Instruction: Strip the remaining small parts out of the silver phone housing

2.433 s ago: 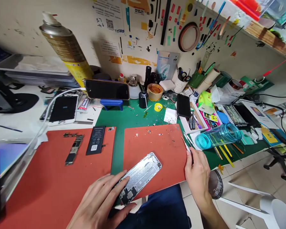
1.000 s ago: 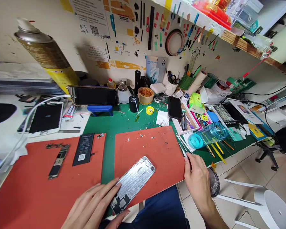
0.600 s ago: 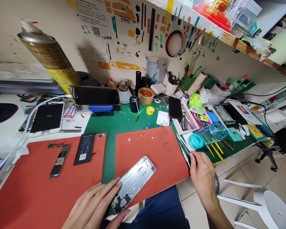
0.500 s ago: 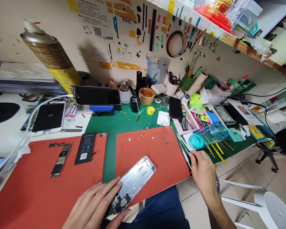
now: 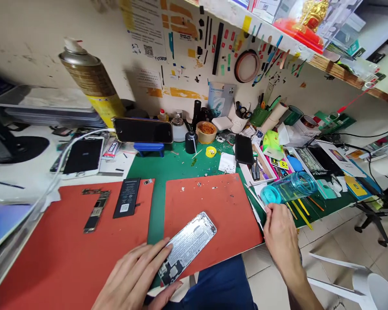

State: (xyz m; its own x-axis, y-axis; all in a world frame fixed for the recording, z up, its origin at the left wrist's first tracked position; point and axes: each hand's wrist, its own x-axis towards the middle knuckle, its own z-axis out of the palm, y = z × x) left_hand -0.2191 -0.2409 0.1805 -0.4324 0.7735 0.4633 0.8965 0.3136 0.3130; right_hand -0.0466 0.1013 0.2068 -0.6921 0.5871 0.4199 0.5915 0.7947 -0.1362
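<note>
Left hand (image 5: 132, 275) holds one phone housing (image 5: 192, 241); two mats (image 5: 213, 202).

no lettering legible; a qr code (image 5: 148, 50) marks the wall sheet (image 5: 148, 26).

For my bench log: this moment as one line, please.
left hand: flat on phone housing | right hand: fingertips at thin metal tool | phone housing: lying on red mat

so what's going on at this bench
A person is at a cluttered phone repair bench. Their left hand grips the near end of a stripped silver phone housing on the right red mat. The right hand has its fingertips at a thin metal tool by that mat's edge. A logic board and battery lie on the left red mat.
</note>
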